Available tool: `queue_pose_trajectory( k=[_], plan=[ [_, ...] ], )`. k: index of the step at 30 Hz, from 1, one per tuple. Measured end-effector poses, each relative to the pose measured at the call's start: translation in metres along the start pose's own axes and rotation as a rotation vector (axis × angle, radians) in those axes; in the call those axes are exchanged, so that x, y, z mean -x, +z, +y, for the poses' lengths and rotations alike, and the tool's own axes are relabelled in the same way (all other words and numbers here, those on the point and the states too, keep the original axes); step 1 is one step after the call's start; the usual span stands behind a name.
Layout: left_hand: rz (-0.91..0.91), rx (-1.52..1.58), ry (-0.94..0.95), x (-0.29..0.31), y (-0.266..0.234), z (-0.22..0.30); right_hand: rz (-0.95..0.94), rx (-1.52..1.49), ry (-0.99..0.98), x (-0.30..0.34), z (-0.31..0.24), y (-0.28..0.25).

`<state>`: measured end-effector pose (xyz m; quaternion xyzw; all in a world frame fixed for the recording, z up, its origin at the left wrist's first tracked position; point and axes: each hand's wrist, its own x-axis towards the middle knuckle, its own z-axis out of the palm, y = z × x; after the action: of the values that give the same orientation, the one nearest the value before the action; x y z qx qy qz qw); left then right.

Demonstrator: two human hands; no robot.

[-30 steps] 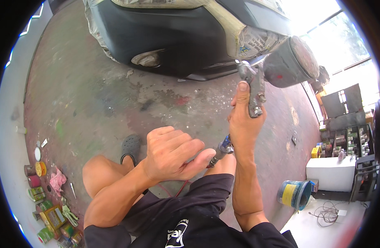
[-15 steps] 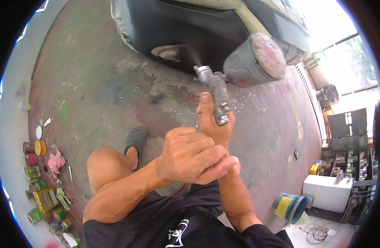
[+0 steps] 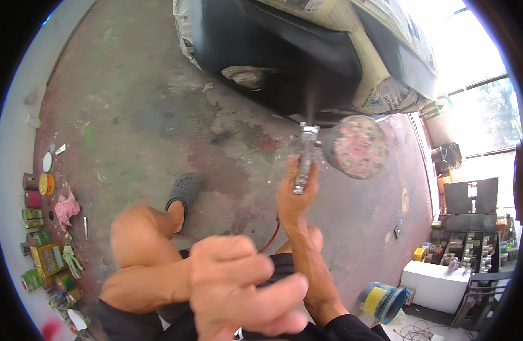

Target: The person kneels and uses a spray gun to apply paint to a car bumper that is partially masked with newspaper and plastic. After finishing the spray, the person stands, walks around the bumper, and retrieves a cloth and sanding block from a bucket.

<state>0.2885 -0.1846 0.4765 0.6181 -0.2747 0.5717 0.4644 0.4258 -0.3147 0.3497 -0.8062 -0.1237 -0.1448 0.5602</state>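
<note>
My right hand point(image 3: 294, 196) is wrapped round the handle of a metal spray gun point(image 3: 306, 146). A round cup point(image 3: 358, 149), its lid spattered with paint, sticks out from the gun's right side. The nozzle faces a dark car bumper point(image 3: 290, 54), and a faint mist hangs between them. A recess point(image 3: 247, 77) in the bumper is covered over in pale material. Nearer to me, my left hand point(image 3: 244, 290) is raised with its fingers curled and blurred; whether it holds anything is hidden. A red hose point(image 3: 270, 241) curves down below the right hand.
Masking paper point(image 3: 389, 94) covers other parts of the car. Cans point(image 3: 45, 258), a pink cloth point(image 3: 66, 208) and gloves point(image 3: 72, 260) lie along the left wall. On the right are a paint bucket point(image 3: 381, 301), a white box point(image 3: 435, 285) and racks of small tins point(image 3: 466, 247).
The spray gun and my right hand have moved right and a little nearer, away from the recess. My left hand has dropped lower, away from the right wrist. The view has shifted slightly.
</note>
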Motion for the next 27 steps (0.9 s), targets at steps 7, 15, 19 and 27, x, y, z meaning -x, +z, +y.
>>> queue_pose_trajectory(
  k=[7, 15, 19, 27],
  plan=[
    [-0.032, -0.094, 0.052, -0.007, -0.019, 0.012, -0.199, -0.066, -0.123, 0.014, 0.007, 0.056],
    [0.025, -0.062, 0.101, -0.008, -0.006, 0.003, -0.270, -0.194, -0.092, 0.022, 0.000, 0.058],
    [-0.002, -0.089, 0.022, -0.010, 0.003, 0.012, -0.112, -0.222, -0.027, 0.013, -0.003, 0.016],
    [-0.228, 0.089, -0.019, -0.003, 0.009, 0.002, 0.259, -0.277, 0.236, -0.028, -0.001, -0.069]
  ],
)
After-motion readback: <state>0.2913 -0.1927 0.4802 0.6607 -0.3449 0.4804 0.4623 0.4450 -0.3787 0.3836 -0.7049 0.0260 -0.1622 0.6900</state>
